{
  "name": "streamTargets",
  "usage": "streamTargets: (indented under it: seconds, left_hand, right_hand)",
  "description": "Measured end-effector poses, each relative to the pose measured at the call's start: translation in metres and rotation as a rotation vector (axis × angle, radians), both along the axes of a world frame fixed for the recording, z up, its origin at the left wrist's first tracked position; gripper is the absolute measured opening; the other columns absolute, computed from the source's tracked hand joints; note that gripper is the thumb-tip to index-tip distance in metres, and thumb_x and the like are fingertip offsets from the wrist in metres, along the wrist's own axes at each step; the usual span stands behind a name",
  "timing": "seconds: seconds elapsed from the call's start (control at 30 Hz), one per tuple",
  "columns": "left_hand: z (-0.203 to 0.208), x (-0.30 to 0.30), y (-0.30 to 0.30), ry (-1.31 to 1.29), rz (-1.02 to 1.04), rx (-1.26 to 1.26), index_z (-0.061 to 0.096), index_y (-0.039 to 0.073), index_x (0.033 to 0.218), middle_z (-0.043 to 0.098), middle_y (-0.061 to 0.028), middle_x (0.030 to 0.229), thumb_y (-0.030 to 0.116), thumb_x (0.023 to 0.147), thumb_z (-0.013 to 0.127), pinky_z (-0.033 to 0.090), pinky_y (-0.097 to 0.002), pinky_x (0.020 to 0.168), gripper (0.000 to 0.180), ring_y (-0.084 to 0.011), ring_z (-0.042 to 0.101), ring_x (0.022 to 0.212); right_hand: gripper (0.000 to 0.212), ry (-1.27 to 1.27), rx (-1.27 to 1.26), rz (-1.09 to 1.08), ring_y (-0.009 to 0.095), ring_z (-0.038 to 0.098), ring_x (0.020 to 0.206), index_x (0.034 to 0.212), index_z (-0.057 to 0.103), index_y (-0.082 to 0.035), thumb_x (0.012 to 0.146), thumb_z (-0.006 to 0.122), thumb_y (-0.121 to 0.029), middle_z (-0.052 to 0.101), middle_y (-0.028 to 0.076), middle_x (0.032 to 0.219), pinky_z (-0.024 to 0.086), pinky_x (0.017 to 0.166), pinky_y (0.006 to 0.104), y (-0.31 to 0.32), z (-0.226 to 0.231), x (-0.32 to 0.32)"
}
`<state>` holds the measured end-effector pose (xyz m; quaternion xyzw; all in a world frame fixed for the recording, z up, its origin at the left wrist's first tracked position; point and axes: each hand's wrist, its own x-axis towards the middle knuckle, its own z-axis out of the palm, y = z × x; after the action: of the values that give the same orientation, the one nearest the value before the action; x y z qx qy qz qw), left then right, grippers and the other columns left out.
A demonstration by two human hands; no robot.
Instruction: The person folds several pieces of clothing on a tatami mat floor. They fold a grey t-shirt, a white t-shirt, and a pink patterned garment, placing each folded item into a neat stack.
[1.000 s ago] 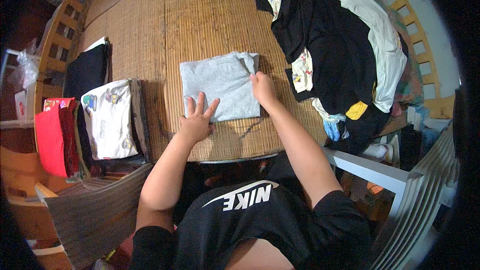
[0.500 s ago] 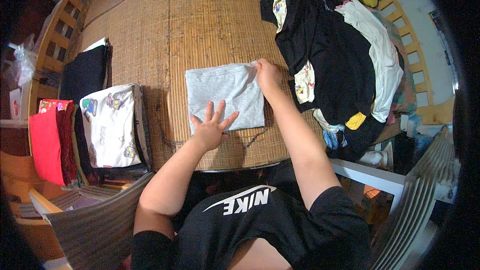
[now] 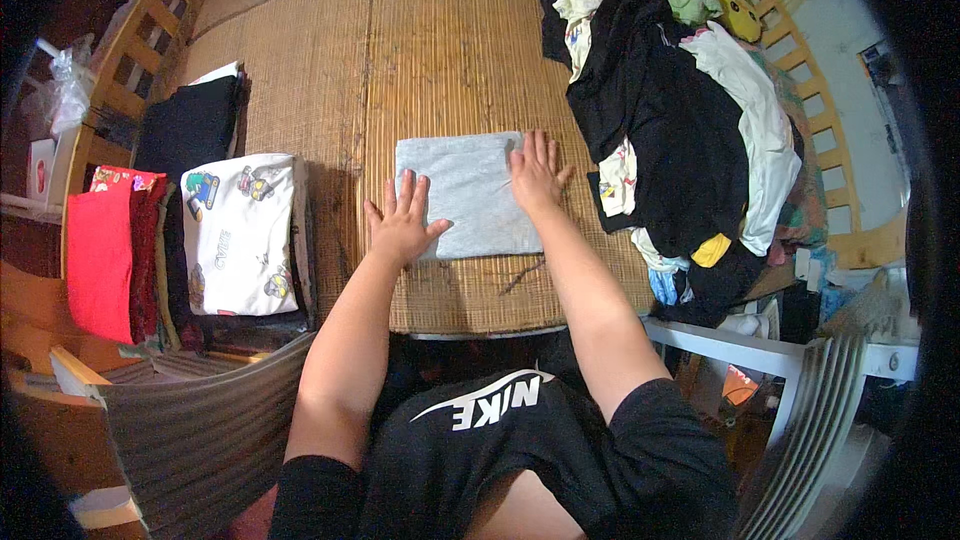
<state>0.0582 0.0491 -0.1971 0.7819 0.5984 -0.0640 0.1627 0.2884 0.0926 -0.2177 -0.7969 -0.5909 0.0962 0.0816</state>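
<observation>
The folded grey garment (image 3: pixel 470 190) lies at 12 o'clock on the woven mat (image 3: pixel 450 60), left hand (image 3: pixel 400 228) at its 8 o'clock edge, right (image 3: pixel 538 176) at 2 — fingers spread wide, gripping nothing. Light, even palm pressure should smooth it best — without dragging edges askew.

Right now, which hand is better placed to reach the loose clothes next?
Likely the right hand, at the right edge of the grey cloth, nearer the loose clothes than the left hand.

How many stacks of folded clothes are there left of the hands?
3: a red-topped stack farthest left, a white-topped stack nearest the left hand, a black-topped stack behind them. Others may be hidden.
</observation>
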Motion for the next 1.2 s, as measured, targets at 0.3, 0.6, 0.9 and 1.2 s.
streamTargets:
  seconds: [0.3,0.6,0.9,1.2]
  left_hand:
    - [0.022,0.011,-0.004,-0.002,0.027,-0.068,0.005,0.026,0.138,-0.005,-0.0061,0.144,0.068,0.075,0.035,0.006,-0.0681,0.093,0.082,-0.0308,-0.004,0.132]
    - [0.018,0.004,-0.005,0.009,0.169,-0.185,-0.002,0.016,0.138,-0.010,-0.0156,0.142,0.063,0.078,0.037,0.003,-0.0626,0.097,0.085,-0.0313,-0.008,0.131]
    - [-0.030,0.004,-0.009,-0.774,0.601,0.022,0.022,-0.001,0.129,0.041,-0.0229,0.121,0.017,0.073,0.065,0.040,-0.0456,0.084,0.072,-0.0342,0.044,0.108]
    - [0.015,-0.007,0.018,-1.198,0.853,-0.403,0.048,-0.003,0.108,0.058,-0.0124,0.092,0.028,0.079,0.062,0.048,-0.0330,0.068,0.045,-0.0211,0.058,0.079]
  right_hand:
    - [0.056,-0.117,0.172,0.305,0.025,0.008,0.132,0.135,0.022,-0.011,0.087,0.041,-0.033,0.014,0.007,0.142,0.009,0.101,0.0563,-0.045,0.013,-0.031]
    - [0.060,-0.088,0.093,-0.067,0.032,0.008,0.131,0.135,0.015,-0.002,0.088,0.035,-0.035,0.012,0.019,0.141,0.011,0.102,0.0513,-0.052,-0.008,-0.017]
    - [0.066,0.427,0.239,-0.311,0.037,0.047,0.104,0.119,0.036,0.009,0.070,0.067,-0.024,0.047,0.026,0.113,0.038,0.088,0.0405,-0.068,0.008,-0.027]
    - [0.063,1.007,-0.079,-0.407,0.028,0.057,0.088,0.105,0.049,0.010,0.069,0.070,-0.037,0.057,0.019,0.100,0.046,0.073,0.0399,0.023,-0.033,0.032]
